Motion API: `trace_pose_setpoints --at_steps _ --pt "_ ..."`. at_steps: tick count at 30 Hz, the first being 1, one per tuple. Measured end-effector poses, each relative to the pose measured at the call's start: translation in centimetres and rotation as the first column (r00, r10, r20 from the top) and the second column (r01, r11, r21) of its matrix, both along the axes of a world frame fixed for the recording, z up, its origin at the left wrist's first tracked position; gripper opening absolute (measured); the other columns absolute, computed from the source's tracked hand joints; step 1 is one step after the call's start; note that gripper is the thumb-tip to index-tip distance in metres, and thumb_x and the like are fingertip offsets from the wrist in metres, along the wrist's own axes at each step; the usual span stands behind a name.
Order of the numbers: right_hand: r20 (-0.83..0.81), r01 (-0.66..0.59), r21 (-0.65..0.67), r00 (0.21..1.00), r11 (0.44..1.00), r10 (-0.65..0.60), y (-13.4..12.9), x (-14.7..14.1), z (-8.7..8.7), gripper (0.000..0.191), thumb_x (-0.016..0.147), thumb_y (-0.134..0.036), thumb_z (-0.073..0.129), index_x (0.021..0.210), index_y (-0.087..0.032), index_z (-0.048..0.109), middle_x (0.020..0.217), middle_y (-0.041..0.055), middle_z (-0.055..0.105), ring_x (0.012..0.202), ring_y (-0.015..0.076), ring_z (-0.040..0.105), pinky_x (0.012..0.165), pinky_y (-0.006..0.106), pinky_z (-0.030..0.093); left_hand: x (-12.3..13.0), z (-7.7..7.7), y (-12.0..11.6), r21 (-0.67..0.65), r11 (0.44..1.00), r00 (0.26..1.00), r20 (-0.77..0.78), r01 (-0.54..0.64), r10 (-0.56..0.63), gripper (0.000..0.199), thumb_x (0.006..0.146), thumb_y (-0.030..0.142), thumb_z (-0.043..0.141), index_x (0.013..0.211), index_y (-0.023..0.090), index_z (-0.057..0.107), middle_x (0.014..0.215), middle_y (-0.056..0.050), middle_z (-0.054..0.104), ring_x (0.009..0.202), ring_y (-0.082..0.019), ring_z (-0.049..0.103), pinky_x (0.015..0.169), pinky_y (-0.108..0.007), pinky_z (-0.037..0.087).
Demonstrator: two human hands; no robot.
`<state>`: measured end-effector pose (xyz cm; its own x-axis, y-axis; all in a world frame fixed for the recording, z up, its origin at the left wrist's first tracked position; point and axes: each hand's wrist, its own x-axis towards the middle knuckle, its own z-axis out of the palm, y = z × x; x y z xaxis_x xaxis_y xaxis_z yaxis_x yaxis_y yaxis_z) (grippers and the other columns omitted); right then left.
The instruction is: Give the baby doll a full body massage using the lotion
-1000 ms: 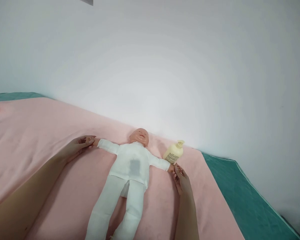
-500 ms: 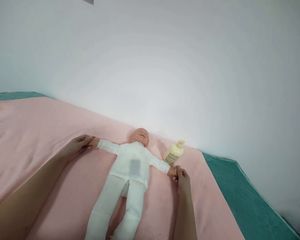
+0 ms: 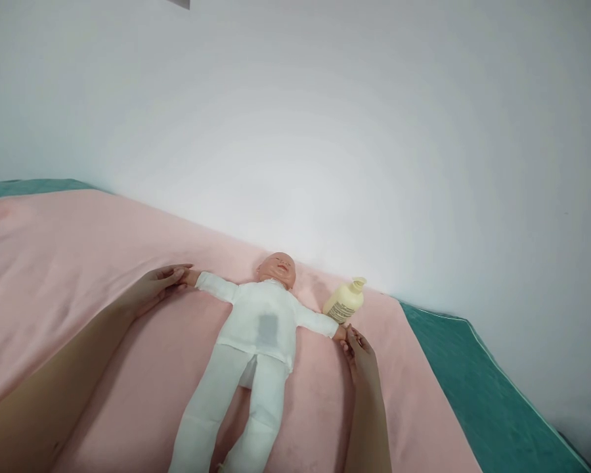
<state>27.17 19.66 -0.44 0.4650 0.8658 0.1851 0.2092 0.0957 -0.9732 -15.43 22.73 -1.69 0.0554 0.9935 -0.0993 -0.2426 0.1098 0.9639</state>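
A baby doll (image 3: pixel 261 325) with a white cloth body lies on its back, its arms stretched out to both sides. A dark grey rectangle shows on its belly, and the lower ends of its legs run out of view. My left hand (image 3: pixel 160 287) is closed around the doll's hand on the left, thumb on top. On the other side, my right hand (image 3: pixel 362 353) pinches the doll's other hand between thumb and fingers. Close above that doll arm, a pale yellow pump bottle (image 3: pixel 345 302) with printed text stands tilted in the view.
Under the doll is a pink sheet (image 3: pixel 128 387) with soft folds. Green covering (image 3: pixel 487 381) shows beyond the sheet at the right and at the far left. A pale wall (image 3: pixel 295 131) rises directly behind the doll's head and the bottle.
The whole view has shifted slightly, so things sit a little further right. Both hands keep hold of the doll's hands; my right-hand fingers have moved slightly.
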Motion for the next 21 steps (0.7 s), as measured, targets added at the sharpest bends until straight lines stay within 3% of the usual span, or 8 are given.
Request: trace_pose_setpoints --at_steps 3,6,10,13,21 --pt "0.006 0.022 0.000 1.000 1.000 -0.022 0.2 -0.2 0.1 0.027 0.094 -0.037 0.054 0.114 -0.019 0.059 0.114 0.0058 0.061 0.098 0.0210 0.061 0.080 0.037 0.055 0.5 0.7 -0.7 0.004 1.000 0.999 -0.042 0.002 -0.002 0.064 0.071 0.046 0.078 0.125 0.019 0.057 0.117 -0.011 0.068 0.106 -0.026 0.065 0.083 -0.028 0.057" --pt "-0.001 0.075 -0.008 0.997 0.997 -0.075 -1.6 1.5 0.2 0.029 0.094 -0.038 0.054 0.114 -0.018 0.059 0.108 0.0058 0.063 0.093 0.0195 0.063 0.076 0.036 0.056 0.8 1.1 -1.0 0.029 1.000 0.998 -0.065 0.012 -0.010 0.064 0.070 0.044 0.079 0.124 0.018 0.057 0.109 -0.011 0.070 0.101 -0.028 0.066 0.080 -0.032 0.058" --pt "-0.026 0.155 -0.042 0.987 0.987 -0.156 -4.2 4.6 0.1 0.027 0.089 -0.044 0.055 0.100 -0.020 0.064 0.078 0.0050 0.066 0.078 0.0234 0.067 0.057 0.032 0.055 0.8 1.1 -0.8 0.016 0.999 0.995 -0.088 -0.036 0.037 0.063 0.068 0.046 0.080 0.119 0.015 0.060 0.104 -0.012 0.071 0.096 -0.027 0.067 0.078 -0.031 0.058" --pt "-0.044 0.185 -0.074 0.981 0.980 -0.189 -4.7 6.0 -0.3 0.025 0.081 -0.046 0.058 0.084 -0.022 0.065 0.060 0.0040 0.062 0.068 0.0275 0.067 0.044 0.030 0.049 0.6 0.9 -0.5 0.001 0.999 0.995 -0.086 -0.048 0.048 0.063 0.067 0.049 0.079 0.117 0.015 0.062 0.106 -0.011 0.071 0.095 -0.025 0.067 0.078 -0.027 0.056" --pt "-0.074 0.206 -0.106 0.974 0.973 -0.215 -3.9 7.0 -1.3 0.023 0.078 -0.045 0.055 0.076 -0.023 0.061 0.061 0.0041 0.064 0.067 0.0284 0.068 0.041 0.029 0.046 0.1 -0.3 0.2 0.007 0.999 0.998 -0.053 -0.041 0.041 0.067 0.076 0.054 0.071 0.125 0.012 0.057 0.124 -0.016 0.063 0.109 -0.026 0.061 0.083 -0.026 0.054"
